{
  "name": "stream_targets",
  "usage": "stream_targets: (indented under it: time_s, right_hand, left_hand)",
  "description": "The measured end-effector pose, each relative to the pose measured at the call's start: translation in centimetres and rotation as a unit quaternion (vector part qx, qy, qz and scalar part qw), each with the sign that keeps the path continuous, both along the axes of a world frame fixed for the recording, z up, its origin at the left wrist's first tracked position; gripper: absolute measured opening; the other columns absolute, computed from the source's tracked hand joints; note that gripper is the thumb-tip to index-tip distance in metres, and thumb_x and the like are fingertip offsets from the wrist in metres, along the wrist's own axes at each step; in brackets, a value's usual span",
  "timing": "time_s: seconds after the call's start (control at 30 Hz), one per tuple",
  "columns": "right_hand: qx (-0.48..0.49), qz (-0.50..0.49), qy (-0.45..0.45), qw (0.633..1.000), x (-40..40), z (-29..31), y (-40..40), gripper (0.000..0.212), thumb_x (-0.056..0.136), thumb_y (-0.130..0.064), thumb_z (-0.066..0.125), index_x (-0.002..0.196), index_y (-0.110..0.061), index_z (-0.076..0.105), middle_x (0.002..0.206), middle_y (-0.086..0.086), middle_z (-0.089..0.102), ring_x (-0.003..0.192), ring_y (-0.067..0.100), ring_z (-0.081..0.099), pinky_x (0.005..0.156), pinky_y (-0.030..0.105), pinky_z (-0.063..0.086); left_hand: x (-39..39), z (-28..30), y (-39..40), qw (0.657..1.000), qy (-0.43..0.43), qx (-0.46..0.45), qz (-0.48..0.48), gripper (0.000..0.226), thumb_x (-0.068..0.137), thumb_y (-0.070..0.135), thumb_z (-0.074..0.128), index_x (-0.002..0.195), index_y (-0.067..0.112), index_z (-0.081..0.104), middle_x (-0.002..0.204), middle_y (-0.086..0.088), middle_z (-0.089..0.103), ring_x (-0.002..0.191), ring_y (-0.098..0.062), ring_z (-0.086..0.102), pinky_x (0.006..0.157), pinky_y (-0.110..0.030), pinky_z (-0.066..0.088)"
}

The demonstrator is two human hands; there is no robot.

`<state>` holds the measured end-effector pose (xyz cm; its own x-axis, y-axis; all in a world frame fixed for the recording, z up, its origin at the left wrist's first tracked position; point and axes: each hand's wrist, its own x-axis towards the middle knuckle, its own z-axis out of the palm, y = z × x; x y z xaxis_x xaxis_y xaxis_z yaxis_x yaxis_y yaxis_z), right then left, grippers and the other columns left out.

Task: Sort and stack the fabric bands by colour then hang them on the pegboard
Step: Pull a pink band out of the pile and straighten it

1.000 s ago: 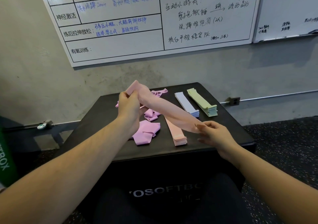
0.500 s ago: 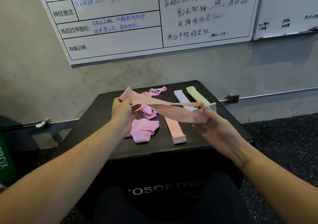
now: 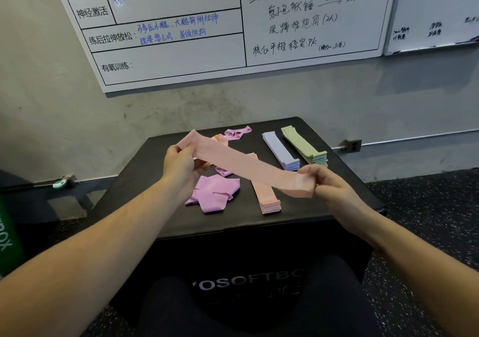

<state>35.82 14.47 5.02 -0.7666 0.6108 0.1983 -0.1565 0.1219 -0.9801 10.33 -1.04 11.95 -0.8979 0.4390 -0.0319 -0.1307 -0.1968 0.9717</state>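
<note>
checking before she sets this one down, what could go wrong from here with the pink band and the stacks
1. The pink band is held in the air by its ends alone, left hand and right hand; it may fold or twist as it is lowered.
2. The pink stack is narrow; a crooked drop could skew it.
3. Loose purple bands lie close beside that stack and could get caught under the band.

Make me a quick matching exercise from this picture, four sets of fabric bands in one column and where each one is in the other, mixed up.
Column one:
1. pink band
2. green stack
3. purple bands
4. pink stack

Column two:
A. loose and crumpled on the box, near the left hand
B. neatly stacked on the box below the held band
C. stretched between both hands, the right hand at the near end
D. farthest right on the black box

Pairs: 1-C, 2-D, 3-A, 4-B
</note>
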Motion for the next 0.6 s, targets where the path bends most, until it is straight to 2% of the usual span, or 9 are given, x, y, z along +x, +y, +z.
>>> stream_targets:
  time_s: [0.1, 0.17, 0.23, 0.3, 0.4, 0.5, 0.6]
  right_hand:
    - [0.196, -0.033, -0.118, 0.973, -0.3, -1.0, 0.9, 0.051, 0.076, 0.008, 0.047, 0.109, -0.03, 0.057, 0.114, -0.001, 0.055, 0.102, 0.011, 0.054, 0.08, 0.008, 0.038]
    - [0.25, -0.068, -0.147, 0.955, -0.6, -1.7, 1.7, 0.055, 0.08, 0.017, 0.047, 0.11, -0.028, 0.054, 0.108, -0.004, 0.049, 0.099, 0.009, 0.049, 0.077, 0.003, 0.034]
    - [0.265, -0.1, -0.131, 0.95, -0.7, -2.2, 2.2, 0.05, 0.081, 0.017, 0.052, 0.104, -0.027, 0.053, 0.104, -0.008, 0.049, 0.097, 0.008, 0.049, 0.077, 0.002, 0.034]
    - [0.277, -0.1, -0.108, 0.95, -0.7, -3.0, 3.0, 0.046, 0.082, 0.014, 0.062, 0.095, -0.03, 0.055, 0.104, -0.005, 0.057, 0.098, 0.008, 0.056, 0.08, 0.006, 0.038]
    - [0.32, -0.098, -0.075, 0.939, -0.3, -3.8, 3.7, 0.04, 0.082, 0.009, 0.073, 0.086, -0.03, 0.064, 0.098, -0.006, 0.061, 0.095, 0.006, 0.06, 0.084, 0.014, 0.043]
    - [0.384, -0.113, -0.055, 0.915, 0.0, -4.2, 4.4, 0.028, 0.079, 0.002, 0.08, 0.091, -0.023, 0.074, 0.106, -0.007, 0.058, 0.106, 0.005, 0.057, 0.094, 0.012, 0.041]
    - [0.415, -0.117, -0.042, 0.901, 0.1, -4.3, 5.0, 0.028, 0.078, 0.004, 0.079, 0.098, -0.016, 0.078, 0.116, -0.006, 0.062, 0.113, 0.006, 0.058, 0.097, 0.018, 0.045]
  left_hand:
    - [0.0, 0.1, 0.7, 1.0, 0.02, -0.008, -0.015, 0.003, 0.105, 0.011, 0.049, 0.108, 0.012, 0.049, 0.104, -0.007, 0.063, 0.076, -0.019, 0.067, 0.059, -0.032, 0.056]
    - [0.0, 0.1, 1.3, 0.999, 0.034, -0.016, -0.022, 0.001, 0.105, 0.013, 0.051, 0.106, 0.013, 0.051, 0.111, -0.009, 0.064, 0.08, -0.021, 0.067, 0.062, -0.033, 0.057]
    - [0.0, 0.1, 1.7, 0.999, 0.04, -0.017, -0.03, 0.002, 0.105, 0.014, 0.051, 0.104, 0.015, 0.052, 0.117, -0.011, 0.064, 0.084, -0.023, 0.067, 0.066, -0.035, 0.057]
    - [-0.2, 0.0, 2.0, 0.998, 0.04, -0.017, -0.038, 0.002, 0.105, 0.014, 0.05, 0.106, 0.013, 0.052, 0.117, -0.012, 0.064, 0.084, -0.024, 0.067, 0.069, -0.037, 0.058]
    - [-0.7, -0.6, 2.5, 0.998, 0.037, -0.025, -0.05, 0.004, 0.105, 0.012, 0.049, 0.102, 0.012, 0.052, 0.106, -0.01, 0.065, 0.072, -0.02, 0.068, 0.065, -0.034, 0.058]
    - [-1.3, -1.4, 3.0, 0.997, 0.025, -0.028, -0.06, 0.008, 0.104, 0.008, 0.051, 0.099, 0.014, 0.053, 0.099, -0.008, 0.066, 0.068, -0.016, 0.069, 0.057, -0.027, 0.056]
    - [-2.3, -2.3, 3.7, 0.996, -0.006, -0.025, -0.08, 0.015, 0.1, 0.005, 0.054, 0.115, 0.009, 0.057, 0.105, -0.01, 0.069, 0.073, -0.017, 0.074, 0.058, -0.026, 0.057]
